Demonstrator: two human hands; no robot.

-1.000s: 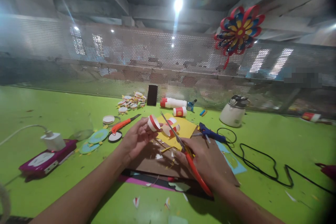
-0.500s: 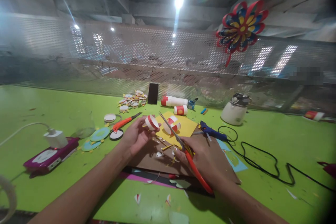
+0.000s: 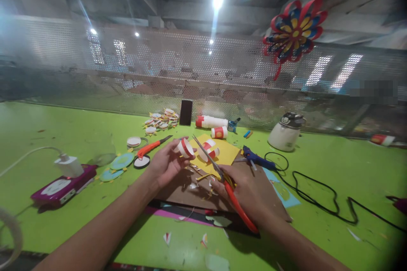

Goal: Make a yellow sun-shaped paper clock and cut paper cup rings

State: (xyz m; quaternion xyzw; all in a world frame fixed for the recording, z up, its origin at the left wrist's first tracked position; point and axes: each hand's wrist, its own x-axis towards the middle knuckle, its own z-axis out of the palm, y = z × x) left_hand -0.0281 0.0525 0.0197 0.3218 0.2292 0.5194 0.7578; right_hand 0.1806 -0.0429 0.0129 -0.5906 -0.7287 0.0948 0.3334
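My left hand (image 3: 165,163) pinches a small red-and-white paper ring (image 3: 185,147) and holds it just above the table. Red-handled scissors (image 3: 222,184) are gripped in my right hand (image 3: 246,192), their blades pointing up and left toward the ring, the tips close to it. Both hands hover over a brown cardboard sheet (image 3: 190,194) scattered with paper scraps. A yellow sheet (image 3: 225,154) behind the hands carries another red-and-white ring (image 3: 208,150).
A blue glue gun (image 3: 256,159) with a black cable (image 3: 321,203) lies to the right, near a white pot (image 3: 284,133). Left are an orange knife (image 3: 152,148), blue paper discs (image 3: 119,163) and a charger on a magenta box (image 3: 63,184). A phone (image 3: 185,112) and finished pieces (image 3: 160,120) stand behind.
The view has shifted slightly; my left hand has turned the ring a little in its fingers. The scissors stay in nearly the same place.
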